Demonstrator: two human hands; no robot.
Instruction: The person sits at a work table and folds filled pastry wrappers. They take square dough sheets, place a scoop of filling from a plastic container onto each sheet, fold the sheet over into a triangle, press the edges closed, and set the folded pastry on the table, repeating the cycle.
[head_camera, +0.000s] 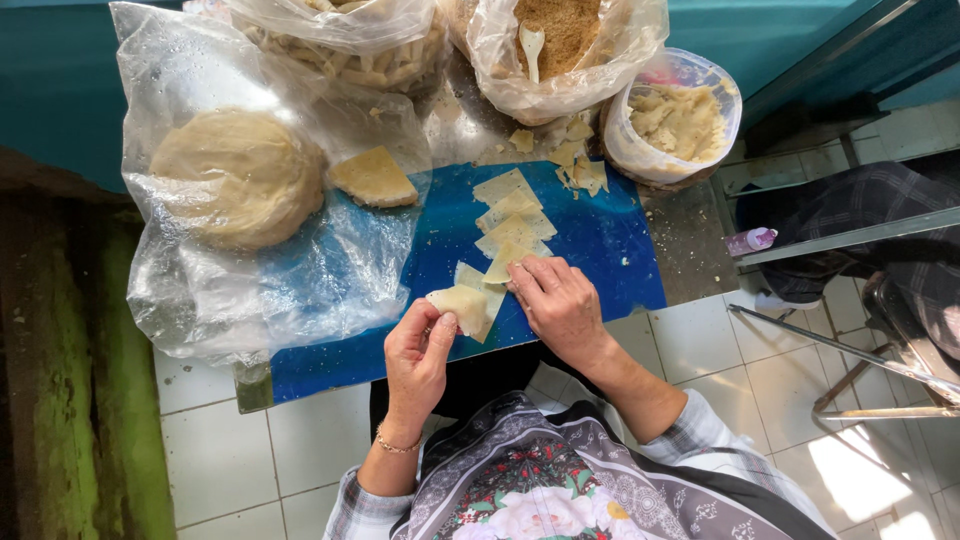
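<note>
My left hand (418, 352) pinches a thin pale dough sheet (459, 303) by its near corner, just above the blue board (600, 245). Fingers of my right hand (560, 305) rest on the nearest sheet of a row of cut dough pieces (512, 222) that runs away from me across the board. A thicker wedge of dough (374, 178) lies at the board's left, on clear plastic.
A large round dough lump (238, 175) sits inside a clear plastic bag at left. At the back stand a bag of brown crumbs with a white spoon (532, 45), a bag of strips (340, 50) and a tub of pale filling (677, 120). Metal chair legs (860, 365) stand at right.
</note>
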